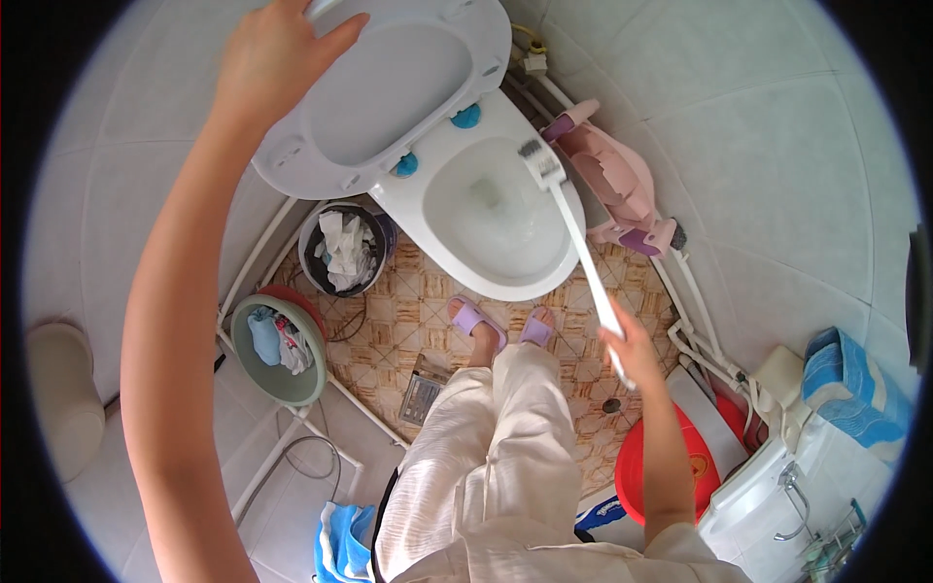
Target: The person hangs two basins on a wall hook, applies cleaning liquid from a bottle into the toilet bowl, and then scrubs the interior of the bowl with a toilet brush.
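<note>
My right hand (635, 350) is closed around the lower handle of a white toilet brush (583, 248). The brush's head, with dark-tipped bristles, is over the right rim of the toilet bowl (503, 218). Some water shows at the bottom of the bowl. My left hand (280, 58) is raised at the upper edge of the toilet's lifted seat and lid (393, 87), thumb spread from the fingers; whether it grips the edge I cannot tell. Blue pieces (466, 116) sit near the seat hinges.
A waste bin (302, 255) with crumpled paper and a green basin (244, 357) with cloths stand left. A pink plastic item (619, 175) is right of the toilet. Below right are a red lid (641, 452) and a washbasin (751, 488). A bathroom scale (423, 393) lies on the patterned floor.
</note>
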`<state>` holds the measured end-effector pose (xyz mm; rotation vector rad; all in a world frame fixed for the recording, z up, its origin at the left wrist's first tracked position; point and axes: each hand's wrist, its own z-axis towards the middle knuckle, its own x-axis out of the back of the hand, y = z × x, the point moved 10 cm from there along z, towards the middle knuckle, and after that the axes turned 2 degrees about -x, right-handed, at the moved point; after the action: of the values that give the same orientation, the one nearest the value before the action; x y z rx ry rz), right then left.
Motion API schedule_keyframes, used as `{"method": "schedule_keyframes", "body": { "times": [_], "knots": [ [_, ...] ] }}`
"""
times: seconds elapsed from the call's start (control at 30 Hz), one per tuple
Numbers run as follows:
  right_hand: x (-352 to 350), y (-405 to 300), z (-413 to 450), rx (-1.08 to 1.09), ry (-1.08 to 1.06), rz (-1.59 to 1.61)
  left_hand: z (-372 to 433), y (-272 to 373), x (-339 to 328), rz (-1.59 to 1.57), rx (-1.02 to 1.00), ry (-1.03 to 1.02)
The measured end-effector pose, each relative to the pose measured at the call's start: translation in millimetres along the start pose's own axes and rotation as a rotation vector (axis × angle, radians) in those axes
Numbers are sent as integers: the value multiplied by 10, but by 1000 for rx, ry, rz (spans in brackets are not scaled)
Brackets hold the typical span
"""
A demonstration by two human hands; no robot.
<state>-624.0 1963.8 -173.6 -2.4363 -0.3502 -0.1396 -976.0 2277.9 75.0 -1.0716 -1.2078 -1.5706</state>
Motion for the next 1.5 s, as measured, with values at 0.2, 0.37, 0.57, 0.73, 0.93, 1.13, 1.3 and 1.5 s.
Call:
{"method": "schedule_keyframes", "body": {
  "times": [0.2, 0.37, 0.57, 0.73, 0.93, 1.13, 1.3, 1.5],
  "knots": [
    [362, -692, 696, 135, 63, -399, 55, -126, -21, -35, -14, 39],
    [698, 238, 209, -88, 65, -342, 30, -226, -96, -52, 37, 3],
    [595, 1072, -575, -159, 28, -436, 57, -123, 28, 61, -19, 66],
    [619, 586, -345, -144, 44, -319, 91, -348, -182, -16, 35, -14],
    [625, 835, -420, 105, 139, -611, 151, -463, -130, 18, -64, 30],
    [-185, 1736, -924, 63, 78, -458, 240, -523, -84, 65, -35, 23],
    [-1087, 1585, -647, 60, 62, -380, 152, -573, -145, 28, 41, -37],
    [-784, 1803, -711, 89, 138, -255, 78, -347, -270, 613, -594, -59]
  ]
}}
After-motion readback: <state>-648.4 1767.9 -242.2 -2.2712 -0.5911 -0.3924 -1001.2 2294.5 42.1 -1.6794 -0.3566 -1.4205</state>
